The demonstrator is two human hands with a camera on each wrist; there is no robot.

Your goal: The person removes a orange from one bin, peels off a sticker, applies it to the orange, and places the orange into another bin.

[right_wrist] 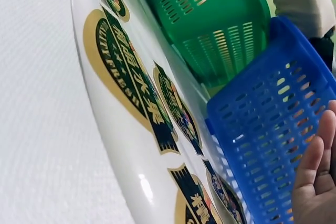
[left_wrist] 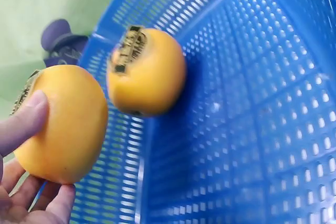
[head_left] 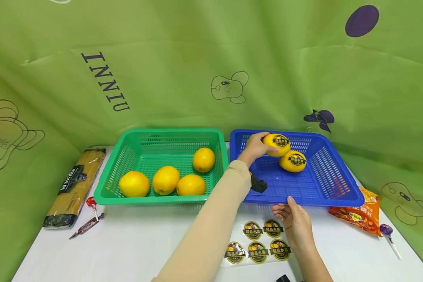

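A green cartoon-printed cloth [head_left: 183, 66] hangs behind a white table [head_left: 134, 246].

Left hand [left_wrist: 23, 182] grips round yellow-orange fruit with dark sticker [left_wrist: 60, 124], thumb on top, fingers beneath. Second round yellow-orange stickered fruit [left_wrist: 147, 72] just beside it, resting inside blue perforated plastic basket [left_wrist: 252, 129].

The left hand [head_left: 255, 148] covered part of the labelled orange [head_left: 277, 144], and the sleeve [head_left: 211, 223] hid the blue basket's [head_left: 324, 201] near-left corner. The sticker print [head_left: 258, 239] was too small to read. The left-wrist view cut off the palm.
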